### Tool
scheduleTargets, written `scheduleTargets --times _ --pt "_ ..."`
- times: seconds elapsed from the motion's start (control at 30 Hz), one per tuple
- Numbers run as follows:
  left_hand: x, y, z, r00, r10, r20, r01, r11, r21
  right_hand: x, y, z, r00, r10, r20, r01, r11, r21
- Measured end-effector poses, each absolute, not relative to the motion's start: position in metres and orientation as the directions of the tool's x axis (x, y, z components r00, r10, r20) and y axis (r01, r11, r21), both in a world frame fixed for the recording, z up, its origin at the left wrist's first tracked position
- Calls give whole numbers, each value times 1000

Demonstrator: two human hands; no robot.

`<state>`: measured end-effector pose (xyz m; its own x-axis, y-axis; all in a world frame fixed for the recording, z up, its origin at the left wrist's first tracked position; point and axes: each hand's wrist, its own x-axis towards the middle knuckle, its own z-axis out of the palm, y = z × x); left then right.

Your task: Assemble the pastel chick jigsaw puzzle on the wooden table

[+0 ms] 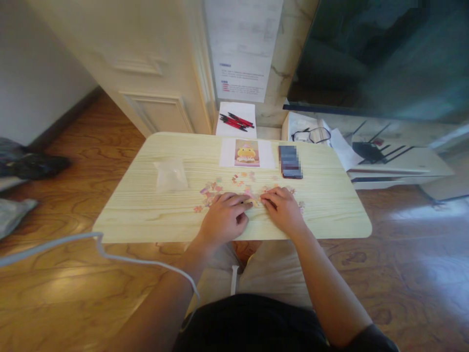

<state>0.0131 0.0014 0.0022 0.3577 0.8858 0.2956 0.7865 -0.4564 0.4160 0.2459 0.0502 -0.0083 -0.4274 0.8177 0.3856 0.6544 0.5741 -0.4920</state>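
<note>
Small jigsaw puzzle pieces, pink, orange and purple, lie scattered in the middle of the pale wooden table. My left hand rests palm down among them, its fingers stretched toward a pinkish cluster between the hands, the thumb apart below. My right hand is on the other side of that cluster, fingertips drawn together in a pinch; whatever they hold is too small to make out. Both hands partly cover pieces. Behind them lies a paper with a reference picture of a yellow cartoon figure.
A translucent plastic bag lies on the table's left side, a phone at the back right. Beyond the table are red pens on white paper and glasses on a box. A white cable crosses my left forearm.
</note>
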Motion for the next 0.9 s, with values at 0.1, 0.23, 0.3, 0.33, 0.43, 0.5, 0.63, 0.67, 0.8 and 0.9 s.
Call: scheduleTargets --times 0.1,0.23,0.3,0.33,0.43,0.5,0.63,0.67,0.8,0.9 --pt "13 1 2 356 886 296 787 -455 416 246 50 -9 -427 819 384 657 573 -491" --pt "14 1 1 357 885 299 788 -457 413 246 50 -9 -422 824 379 667 565 -486" --pt "13 1 1 359 884 298 787 -459 413 246 50 -9 -422 826 374 671 562 -483" --pt "13 1 1 359 885 297 787 -458 413 246 50 -9 -421 827 372 674 560 -482" --pt "13 1 2 359 885 295 789 -457 411 245 50 -9 -399 837 376 689 544 -479" --pt "13 1 2 361 886 293 790 -457 409 244 50 -8 -389 841 377 695 536 -478" --pt "13 1 3 361 885 294 787 -458 412 244 50 -7 -394 843 366 695 534 -482" --pt "13 1 3 362 884 297 786 -461 413 244 50 -7 -395 844 363 696 533 -481" --pt "13 1 3 371 878 301 781 -471 411 244 52 -8 -385 850 359 703 522 -483" --pt "13 1 4 374 879 295 782 -470 409 244 54 -9 -379 856 351 711 512 -482"
